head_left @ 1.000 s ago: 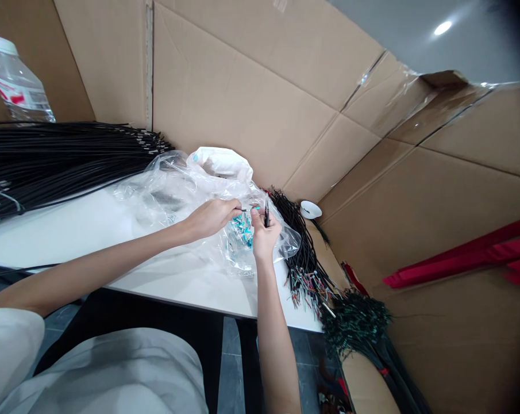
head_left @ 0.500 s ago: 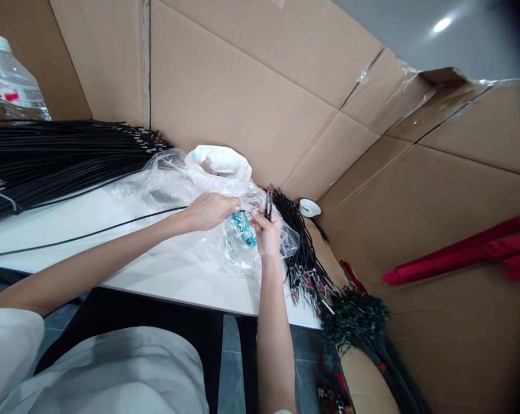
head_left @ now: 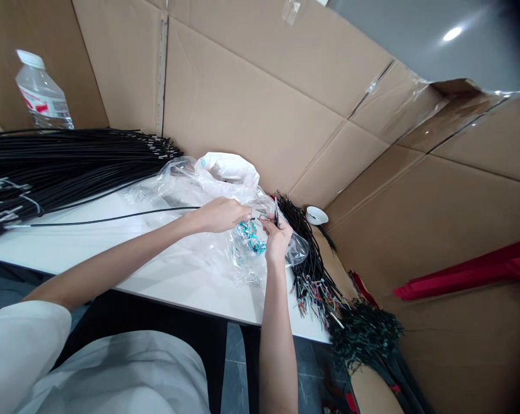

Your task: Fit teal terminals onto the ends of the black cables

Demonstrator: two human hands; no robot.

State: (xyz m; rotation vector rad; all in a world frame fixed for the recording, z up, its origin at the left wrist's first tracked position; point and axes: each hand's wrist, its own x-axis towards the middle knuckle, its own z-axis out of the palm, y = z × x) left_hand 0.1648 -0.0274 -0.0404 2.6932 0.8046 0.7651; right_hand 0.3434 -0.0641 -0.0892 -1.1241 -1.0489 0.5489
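My left hand point(head_left: 220, 215) is closed in a pinch on the end of a long black cable point(head_left: 113, 217) that trails left across the white table point(head_left: 91, 253). My right hand point(head_left: 277, 238) is closed around black tweezers point(head_left: 276, 211) that stand upright, its fingertips meeting the cable end. Both hands work just above a clear plastic bag point(head_left: 225, 253) holding small teal connectors point(head_left: 251, 237).
A big bundle of black cables point(head_left: 61, 167) lies at the table's left, a water bottle point(head_left: 42, 92) behind it. Finished cables with coloured wire ends point(head_left: 311, 270) hang off the right edge near a small white dish point(head_left: 316, 215). Cardboard walls point(head_left: 260, 98) surround the table.
One black cable has been pulled out across the table to my left hand. Both hands stay together over the bag; the view has shifted slightly.
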